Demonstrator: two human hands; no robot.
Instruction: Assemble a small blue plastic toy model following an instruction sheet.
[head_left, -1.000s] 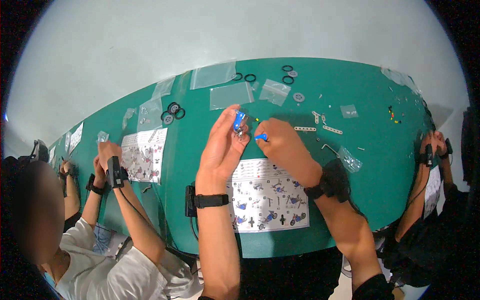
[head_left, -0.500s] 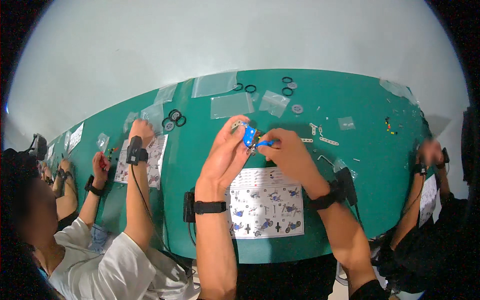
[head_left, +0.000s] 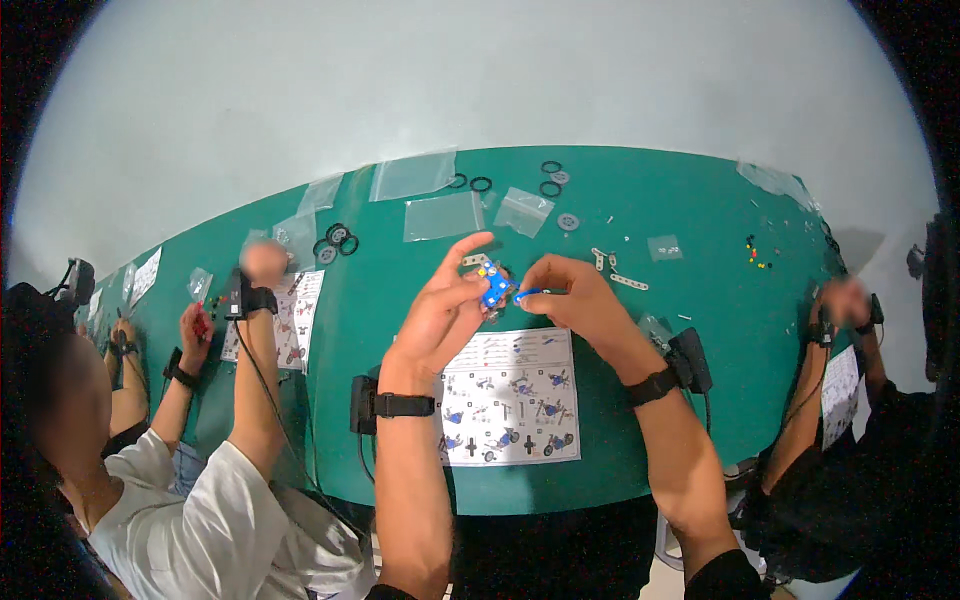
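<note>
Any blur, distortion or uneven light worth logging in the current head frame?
Head view, far side: the green table's edge bows, corners black; head view, left: a co-worker's hand looks smeared; head view, centre: a shadow darkens part of the instruction sheet, and the blue assembly in the left hand lacks fine detail.

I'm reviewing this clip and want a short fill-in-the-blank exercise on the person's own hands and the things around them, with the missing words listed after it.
1. The small model is in the left hand, while the slim piece pinched by the right hand is coloured ____.
2. The paper sheet near both hands lies on a table coloured ____.
3. Farther from the person than that sheet, the thin rings are ____.

Missing words: blue; green; black.
</note>
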